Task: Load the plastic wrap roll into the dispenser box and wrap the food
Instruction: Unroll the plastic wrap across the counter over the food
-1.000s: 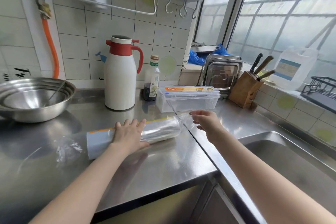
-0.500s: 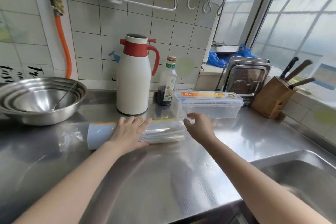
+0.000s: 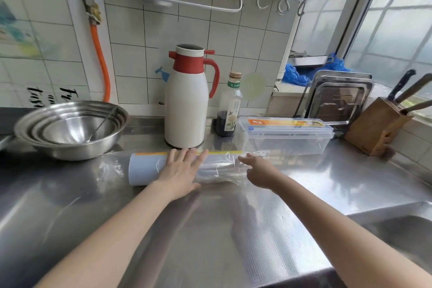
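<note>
Since the earlier frames the right hand (image 3: 258,172) has come in from out over the tabletop (image 3: 233,229) to the right end of the plastic wrap roll (image 3: 187,167), while the left hand (image 3: 181,168) has stayed flat on its middle. The left hand lies open, fingers straight and spread, pressing the roll down; the right hand's fingers are loosely curled at the crumpled film of the roll's outer sleeve, and whether they actually pinch that film cannot be told. The roll lies on its side on the tabletop, just in front of the white and red thermos jug (image 3: 187,100) and near the dispenser box (image 3: 286,134), which sits behind it to the right. It looks as though the sleeve is being worked off before loading. The risk, as I judge it, is that a pull on the slippery film drags the roll along the smooth steel from under the flat palm, sending it toward the jug or the soy sauce bottle (image 3: 230,110) close behind; the sleeve could also tear raggedly and cling to the roll. The dispenser box is clear, its lid down, and appears to hold no roll. The stacked steel bowls (image 3: 70,128) at left hold a thin utensil resting against the inside. The knife block (image 3: 376,127) holds several knives. No food for wrapping is in view.
</note>
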Tool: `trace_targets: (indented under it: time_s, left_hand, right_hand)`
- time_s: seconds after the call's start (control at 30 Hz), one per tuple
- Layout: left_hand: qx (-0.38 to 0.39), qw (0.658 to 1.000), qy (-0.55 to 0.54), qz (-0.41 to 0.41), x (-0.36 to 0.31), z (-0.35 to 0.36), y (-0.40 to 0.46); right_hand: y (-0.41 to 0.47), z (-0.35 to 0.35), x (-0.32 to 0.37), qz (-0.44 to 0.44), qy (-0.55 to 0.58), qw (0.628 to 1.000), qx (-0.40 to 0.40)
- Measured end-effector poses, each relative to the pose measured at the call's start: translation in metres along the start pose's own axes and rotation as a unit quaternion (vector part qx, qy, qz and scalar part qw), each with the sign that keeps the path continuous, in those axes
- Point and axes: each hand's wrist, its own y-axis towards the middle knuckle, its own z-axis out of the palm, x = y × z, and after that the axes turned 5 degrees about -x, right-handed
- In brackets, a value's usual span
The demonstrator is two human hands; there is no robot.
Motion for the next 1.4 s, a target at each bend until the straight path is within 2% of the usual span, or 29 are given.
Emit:
trace_targets:
  time_s: [0.17, 0.33, 0.53, 0.67, 0.83, 0.97, 1.07, 1.13, 1.2, 1.3, 1.4]
  left_hand:
    - [0.091, 0.990, -0.103, -0.015, -0.003, -0.018, -0.016]
    - [0.125, 0.987, -0.099, -0.012, -0.011, -0.045, -0.043]
    - [0.059, 0.997, -0.041, -0.005, -0.028, -0.067, -0.067]
    - [0.003, 0.997, -0.069, -0.022, -0.040, -0.079, -0.080]
    - [0.020, 0.997, -0.067, -0.039, -0.045, -0.083, -0.090]
    - [0.066, 0.988, -0.107, -0.093, -0.036, -0.077, -0.098]
    - [0.210, 0.943, -0.243, -0.092, -0.027, -0.070, -0.105]
    - [0.273, 0.916, -0.287, -0.070, -0.025, -0.067, -0.111]
    - [0.284, 0.900, -0.319, -0.086, -0.026, -0.065, -0.117]
    - [0.276, 0.888, -0.348, -0.119, -0.027, -0.068, -0.122]
    - [0.219, 0.889, -0.357, -0.185, -0.023, -0.067, -0.123]
  right_hand:
    - [-0.011, -0.013, 0.003, 0.031, 0.090, 0.995, -0.031]
    - [-0.027, -0.020, 0.011, 0.047, 0.120, 0.990, -0.059]
    - [-0.047, -0.027, 0.014, 0.059, 0.166, 0.982, -0.073]
    - [-0.069, -0.023, 0.014, 0.055, 0.187, 0.980, -0.044]
    - [-0.082, -0.018, 0.010, 0.064, 0.195, 0.978, -0.037]
    - [-0.090, -0.014, 0.007, 0.072, 0.170, 0.983, -0.016]
    - [-0.092, -0.010, 0.009, 0.064, 0.153, 0.986, 0.002]
    - [-0.091, -0.009, 0.011, 0.049, 0.147, 0.988, 0.022]
    - [-0.090, -0.008, 0.016, 0.031, 0.124, 0.990, 0.054]
    - [-0.090, 0.001, 0.023, 0.018, 0.028, 0.994, 0.102]
    - [-0.093, 0.014, 0.018, 0.024, -0.098, 0.987, 0.124]
